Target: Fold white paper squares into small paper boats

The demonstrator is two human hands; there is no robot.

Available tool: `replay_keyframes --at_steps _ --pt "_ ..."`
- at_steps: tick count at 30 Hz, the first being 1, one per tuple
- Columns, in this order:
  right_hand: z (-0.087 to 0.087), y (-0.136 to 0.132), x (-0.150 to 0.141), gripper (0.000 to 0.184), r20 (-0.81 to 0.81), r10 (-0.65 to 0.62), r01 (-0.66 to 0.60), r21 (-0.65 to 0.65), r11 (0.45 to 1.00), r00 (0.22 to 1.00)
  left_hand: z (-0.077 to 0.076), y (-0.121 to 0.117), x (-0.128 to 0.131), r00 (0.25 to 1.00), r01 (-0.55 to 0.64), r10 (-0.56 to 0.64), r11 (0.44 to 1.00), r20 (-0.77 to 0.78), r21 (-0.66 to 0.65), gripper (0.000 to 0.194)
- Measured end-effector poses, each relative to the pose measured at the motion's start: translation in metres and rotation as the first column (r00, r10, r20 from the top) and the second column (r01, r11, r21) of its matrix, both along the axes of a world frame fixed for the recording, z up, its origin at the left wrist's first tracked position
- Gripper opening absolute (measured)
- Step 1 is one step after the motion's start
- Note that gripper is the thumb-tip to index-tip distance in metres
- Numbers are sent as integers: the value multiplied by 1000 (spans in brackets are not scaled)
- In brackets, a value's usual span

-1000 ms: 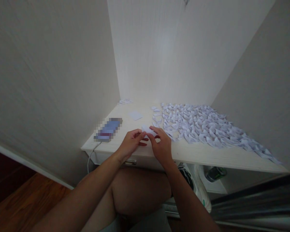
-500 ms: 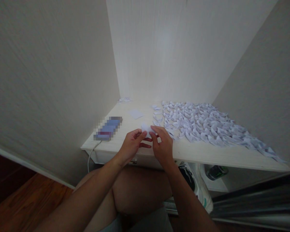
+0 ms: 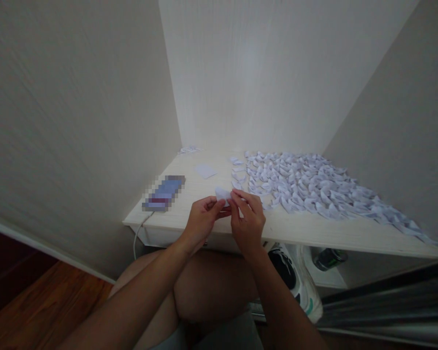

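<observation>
Both hands meet over the front part of a pale wooden desk [image 3: 306, 231]. My left hand [image 3: 201, 221] and my right hand [image 3: 248, 221] each pinch one small white folded paper piece [image 3: 222, 194] held between their fingertips, just above the desktop. To the right lies a wide spread of several folded white paper pieces [image 3: 306, 187]. A flat white paper slip [image 3: 206, 170] rests further back on the desk.
A phone [image 3: 164, 193] with a white cable [image 3: 137, 234] lies at the desk's left front. More paper scraps [image 3: 188, 150] sit in the back corner. Walls close in on three sides. Under the desk are a white bag [image 3: 302, 287], a dark can [image 3: 326, 257] and my bare knee.
The folded paper piece has been turned and worked between my fingertips; both hands have shifted slightly, staying at the same spot over the desk.
</observation>
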State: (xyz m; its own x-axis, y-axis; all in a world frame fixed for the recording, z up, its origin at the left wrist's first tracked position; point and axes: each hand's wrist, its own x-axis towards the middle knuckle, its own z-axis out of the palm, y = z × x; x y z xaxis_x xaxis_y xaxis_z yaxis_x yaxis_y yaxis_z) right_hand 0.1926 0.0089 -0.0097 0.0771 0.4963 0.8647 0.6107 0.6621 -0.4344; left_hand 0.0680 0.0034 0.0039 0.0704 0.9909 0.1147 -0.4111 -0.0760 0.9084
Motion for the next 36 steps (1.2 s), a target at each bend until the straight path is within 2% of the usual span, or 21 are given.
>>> replay_keyframes --at_steps 7,10,12,14,16,18,20,24,28,31,36 --pt "1 -3 -2 18 -25 3 -3 4 1000 1000 0 0 5 1000 -12 12 1000 -11 -10 37" --pt "5 -2 -2 11 -62 13 -15 -45 999 998 -2 1 4 999 -33 33 999 -20 -2 35" --pt "9 0 1 11 -114 63 -76 -111 991 991 -3 2 4 999 -41 42 999 -24 11 33" --pt "11 5 5 18 -206 176 -218 -199 955 963 -3 3 4 998 -50 50 999 -33 23 31" --pt "11 10 11 27 -325 288 -384 -288 877 901 -4 3 3 996 -63 65 997 -62 37 32" --pt "10 15 15 27 -423 329 -487 -352 800 845 -3 3 2 989 -84 91 995 -120 59 32" --pt "8 17 17 21 -471 318 -519 -393 759 823 -2 4 1 973 -105 121 990 -195 90 30" --pt "6 18 17 16 -536 298 -555 -417 720 790 0 6 -4 920 -131 172 982 -353 136 25" --pt "5 19 16 29 -591 325 -618 -399 678 739 1 8 -8 891 -124 208 966 -402 226 17" --pt "5 19 16 28 -548 329 -599 -440 669 770 1 9 -12 903 -71 161 970 -397 231 19" --pt "3 17 16 23 -455 304 -517 -472 714 837 2 8 -18 945 65 -27 992 -326 107 31"
